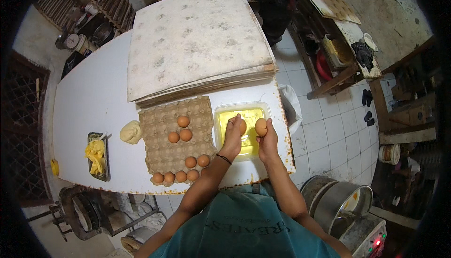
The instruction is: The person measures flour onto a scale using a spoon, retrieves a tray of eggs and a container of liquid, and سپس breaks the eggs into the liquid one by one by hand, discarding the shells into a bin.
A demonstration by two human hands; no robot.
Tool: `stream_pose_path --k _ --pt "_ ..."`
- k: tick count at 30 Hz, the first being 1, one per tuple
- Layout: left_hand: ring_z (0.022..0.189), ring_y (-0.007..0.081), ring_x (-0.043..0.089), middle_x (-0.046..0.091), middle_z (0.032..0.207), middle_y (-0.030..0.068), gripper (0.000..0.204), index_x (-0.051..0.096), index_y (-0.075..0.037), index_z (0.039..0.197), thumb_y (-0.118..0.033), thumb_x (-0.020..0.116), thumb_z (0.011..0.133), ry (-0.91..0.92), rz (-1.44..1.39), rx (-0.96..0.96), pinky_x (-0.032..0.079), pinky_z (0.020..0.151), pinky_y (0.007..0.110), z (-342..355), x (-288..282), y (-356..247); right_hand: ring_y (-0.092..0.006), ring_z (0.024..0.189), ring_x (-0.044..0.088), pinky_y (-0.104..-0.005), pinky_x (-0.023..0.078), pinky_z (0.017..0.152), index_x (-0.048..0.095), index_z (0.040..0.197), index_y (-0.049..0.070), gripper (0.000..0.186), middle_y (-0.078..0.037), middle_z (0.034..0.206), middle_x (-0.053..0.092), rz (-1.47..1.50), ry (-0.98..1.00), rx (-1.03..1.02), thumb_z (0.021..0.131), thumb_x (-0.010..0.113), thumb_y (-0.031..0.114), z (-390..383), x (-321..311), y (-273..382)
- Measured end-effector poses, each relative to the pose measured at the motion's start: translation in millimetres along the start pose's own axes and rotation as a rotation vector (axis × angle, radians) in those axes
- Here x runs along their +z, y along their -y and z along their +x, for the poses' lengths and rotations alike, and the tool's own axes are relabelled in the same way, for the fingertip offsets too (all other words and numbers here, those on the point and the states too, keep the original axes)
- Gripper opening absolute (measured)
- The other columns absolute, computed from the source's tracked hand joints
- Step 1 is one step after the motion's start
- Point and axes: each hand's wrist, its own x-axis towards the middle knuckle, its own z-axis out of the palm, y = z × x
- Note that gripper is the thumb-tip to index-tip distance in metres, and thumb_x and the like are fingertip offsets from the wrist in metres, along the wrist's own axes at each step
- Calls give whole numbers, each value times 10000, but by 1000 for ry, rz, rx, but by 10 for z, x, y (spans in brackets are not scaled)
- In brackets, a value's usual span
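Observation:
My left hand is closed around a brown egg above a clear rectangular plastic tub. Beside it, my right hand grips another brown egg or shell piece; whether either is whole or cracked, I cannot tell. Yellow liquid that looks like egg lies in the tub under both hands. Left of the tub, a cardboard egg tray holds several brown eggs, some in the middle and the others along its near side.
A stack of floury boards covers the far part of the white table. Pale dough and a dish of yellow fat sit to the left. A metal mixing bowl stands at lower right; another person stands beyond the table.

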Motion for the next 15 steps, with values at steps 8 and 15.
stream_pose_path --k 8,15 --pt "831 136 465 458 944 61 445 377 -47 1127 -79 609 748 73 109 96 398 744 240 -58 -69 -285 -57 623 400 -195 310 494 500 887 120 312 21 751 469 -3 -19 -47 920 375 404 -61 -153 192" --pt "724 117 481 507 845 0 134 485 -97 961 -167 537 858 267 -242 -264 391 650 220 -74 -146 -312 -102 571 445 -224 348 441 492 859 118 310 -2 698 485 264 49 92 882 454 425 -23 -316 118"
